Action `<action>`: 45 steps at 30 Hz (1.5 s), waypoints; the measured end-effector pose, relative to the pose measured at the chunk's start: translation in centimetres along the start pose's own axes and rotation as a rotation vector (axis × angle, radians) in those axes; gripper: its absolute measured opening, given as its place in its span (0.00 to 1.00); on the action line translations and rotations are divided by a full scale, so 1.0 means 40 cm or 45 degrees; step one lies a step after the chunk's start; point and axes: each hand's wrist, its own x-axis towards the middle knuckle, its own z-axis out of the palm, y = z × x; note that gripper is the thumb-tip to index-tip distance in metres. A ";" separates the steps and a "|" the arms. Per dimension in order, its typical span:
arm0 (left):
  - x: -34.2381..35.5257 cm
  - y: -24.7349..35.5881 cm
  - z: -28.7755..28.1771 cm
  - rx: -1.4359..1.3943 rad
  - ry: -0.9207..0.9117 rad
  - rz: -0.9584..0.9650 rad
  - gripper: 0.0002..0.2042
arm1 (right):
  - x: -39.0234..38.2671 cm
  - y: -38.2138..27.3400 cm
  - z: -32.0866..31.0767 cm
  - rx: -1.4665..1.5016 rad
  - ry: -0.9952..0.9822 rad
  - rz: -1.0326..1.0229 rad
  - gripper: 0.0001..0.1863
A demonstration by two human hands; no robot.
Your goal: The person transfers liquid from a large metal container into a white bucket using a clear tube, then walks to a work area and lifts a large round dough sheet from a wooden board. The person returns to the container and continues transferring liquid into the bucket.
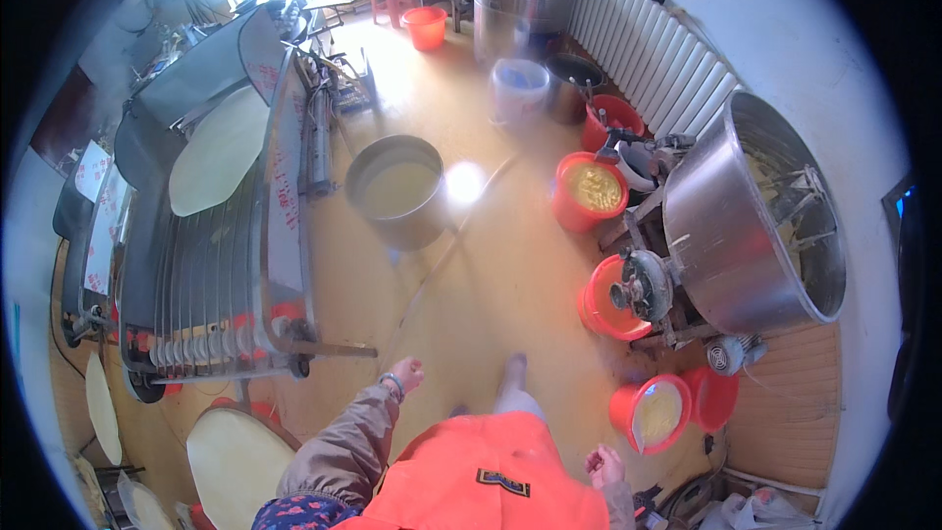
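Note:
My left hand (405,374), with a bracelet at the wrist, is loosely closed with nothing visible in it. It hangs over the floor just right of the end of a metal bar (339,348) on the machine. My right hand (604,466) is held low at my side with fingers loosely bent and slightly apart, empty. The nearest thing to it is a red bucket (625,409) holding a pale yellow mass. An orange apron (471,471) covers my front. Below it, one foot (515,368) shows on the floor.
A large metal pot (410,228) of pale liquid stands ahead. Left is a machine (265,265) bearing a round pale sheet (221,152); another pale disc (231,461) lies nearer. A tilted steel mixer drum (721,245) and several red buckets (574,216) line the right, below a radiator (648,39).

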 end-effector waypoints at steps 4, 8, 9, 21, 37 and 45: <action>0.163 0.146 -0.054 -0.098 0.067 -0.021 0.18 | 0.188 -0.194 0.140 0.009 -0.104 0.016 0.04; 0.233 0.179 -0.096 -0.202 0.095 -0.249 0.17 | 0.364 -0.422 0.355 -0.035 -0.262 -0.017 0.04; 0.247 0.178 -0.106 -0.281 0.023 -0.314 0.17 | 0.410 -0.483 0.427 -0.072 -0.302 -0.041 0.04; 0.550 0.333 -0.201 -0.573 -0.044 -0.479 0.15 | 0.719 -0.991 1.154 -0.256 -0.607 -0.172 0.05; 1.304 0.916 -0.643 -0.728 0.161 -0.336 0.13 | 1.135 -1.389 1.749 -0.306 -0.424 -0.102 0.05; 1.418 0.964 -0.709 -0.830 0.387 -0.414 0.12 | 1.558 -1.613 2.175 -0.654 -0.548 -0.278 0.08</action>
